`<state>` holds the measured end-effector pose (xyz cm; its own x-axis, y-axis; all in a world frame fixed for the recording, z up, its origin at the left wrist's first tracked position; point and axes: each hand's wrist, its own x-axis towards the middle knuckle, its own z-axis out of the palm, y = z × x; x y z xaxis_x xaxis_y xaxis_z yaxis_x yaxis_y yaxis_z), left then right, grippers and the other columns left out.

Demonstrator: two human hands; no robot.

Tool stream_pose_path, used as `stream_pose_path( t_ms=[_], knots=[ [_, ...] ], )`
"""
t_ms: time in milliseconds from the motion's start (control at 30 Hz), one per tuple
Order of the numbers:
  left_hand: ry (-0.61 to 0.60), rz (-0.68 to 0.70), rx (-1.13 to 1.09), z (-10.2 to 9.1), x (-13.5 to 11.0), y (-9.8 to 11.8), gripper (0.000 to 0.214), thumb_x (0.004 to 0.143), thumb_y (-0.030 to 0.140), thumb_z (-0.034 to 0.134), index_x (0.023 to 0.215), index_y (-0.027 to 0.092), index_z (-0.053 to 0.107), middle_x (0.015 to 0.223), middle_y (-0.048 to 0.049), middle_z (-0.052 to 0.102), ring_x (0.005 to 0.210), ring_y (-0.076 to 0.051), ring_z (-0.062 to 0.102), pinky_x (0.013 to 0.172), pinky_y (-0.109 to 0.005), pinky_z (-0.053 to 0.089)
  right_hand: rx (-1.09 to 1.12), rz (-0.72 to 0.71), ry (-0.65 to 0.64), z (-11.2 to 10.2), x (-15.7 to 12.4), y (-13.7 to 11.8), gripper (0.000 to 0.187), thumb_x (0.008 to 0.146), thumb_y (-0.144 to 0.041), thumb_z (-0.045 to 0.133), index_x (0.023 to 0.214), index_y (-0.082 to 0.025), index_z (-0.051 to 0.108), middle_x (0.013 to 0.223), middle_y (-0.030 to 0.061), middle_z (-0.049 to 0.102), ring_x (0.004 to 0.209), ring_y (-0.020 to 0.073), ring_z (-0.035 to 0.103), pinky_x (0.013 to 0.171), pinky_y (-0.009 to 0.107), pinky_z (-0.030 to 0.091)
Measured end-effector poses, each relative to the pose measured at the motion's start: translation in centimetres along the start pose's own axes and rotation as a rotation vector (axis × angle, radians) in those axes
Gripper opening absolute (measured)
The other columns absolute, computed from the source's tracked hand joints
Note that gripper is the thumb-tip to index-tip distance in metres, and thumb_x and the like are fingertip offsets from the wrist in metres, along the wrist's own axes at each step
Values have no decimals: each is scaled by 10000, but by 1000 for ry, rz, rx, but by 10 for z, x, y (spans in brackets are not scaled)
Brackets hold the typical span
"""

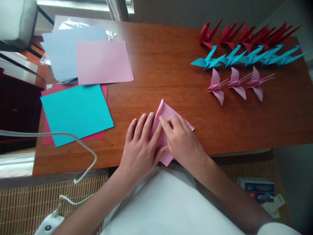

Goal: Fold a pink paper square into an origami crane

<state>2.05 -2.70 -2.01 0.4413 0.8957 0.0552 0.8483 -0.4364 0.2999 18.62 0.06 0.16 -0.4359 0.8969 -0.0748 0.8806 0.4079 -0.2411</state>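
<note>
A partly folded sheet of pink origami paper (pixel 168 112) lies at the table's front edge, close to my body, with one corner pointing away from me. My left hand (pixel 143 140) rests flat over its left side, fingers spread, thumb and index finger on the paper. On the paper's middle, my right hand (pixel 182 135) has its fingers curled, with the index fingertip at a folded edge near the left index finger. Both hands cover much of the paper, so part of the folds is hidden.
Folded paper cranes stand in rows at the back right: several red (pixel 228 36), several blue (pixel 232 58), three pink (pixel 236 83). At left lie grey-blue sheets (pixel 61 52), pink sheets (pixel 102 62), turquoise sheets (pixel 75 111) and red sheets (pixel 100 135). A white cable (pixel 83 145) curves over the left front edge.
</note>
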Motion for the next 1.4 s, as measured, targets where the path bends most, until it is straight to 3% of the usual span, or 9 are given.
stream_pose_path(
  t_ms=[300, 500, 767, 900, 1400],
  knots=[
    [-6, 73, 27, 0, 1, -1, 676, 1003, 479, 493, 1566, 120, 389, 1684, -123, 309, 1568, -378, 236, 1279, -564, 137, -28, 13, -22, -1, 4, -1, 448, 1003, -108, 436, 1437, -68, 543, 1144, 170, 636, 1048, 288, 560, 944, 416, 537],
    [4, 86, 25, 2, 2, -3, 730, 1003, 522, 472, 1588, 104, 346, 1677, -141, 316, 1562, -373, 255, 1276, -566, 137, -21, -13, -27, -4, 6, 1, 447, 990, -101, 458, 1430, -68, 536, 1139, 168, 640, 1042, 280, 583, 925, 404, 541],
    [2, 85, 25, 2, 1, -4, 727, 997, 527, 484, 1578, 107, 361, 1683, -153, 293, 1567, -376, 242, 1276, -578, 141, 73, 7, 153, -8, 33, 41, 349, 1009, -166, 454, 1309, -139, 630, 1125, 140, 652, 1068, 269, 593, 951, 405, 495],
    [-13, 77, 30, 1, 1, -4, 741, 990, 534, 497, 1577, 104, 359, 1689, -147, 277, 1570, -373, 234, 1280, -576, 136, 96, 13, 142, -5, 41, 53, 335, 1022, -247, 491, 1312, -149, 627, 1116, 123, 659, 1067, 260, 617, 935, 381, 493],
    [-25, 76, 19, 0, 2, -3, 766, 1011, 521, 455, 1632, 132, 235, 1682, -138, 300, 1567, -363, 249, 1277, -563, 118, 73, 35, 130, 0, 39, 49, 358, 1017, -242, 506, 1354, -165, 603, 1114, 121, 652, 1066, 258, 613, 909, 364, 497]
  ],
)
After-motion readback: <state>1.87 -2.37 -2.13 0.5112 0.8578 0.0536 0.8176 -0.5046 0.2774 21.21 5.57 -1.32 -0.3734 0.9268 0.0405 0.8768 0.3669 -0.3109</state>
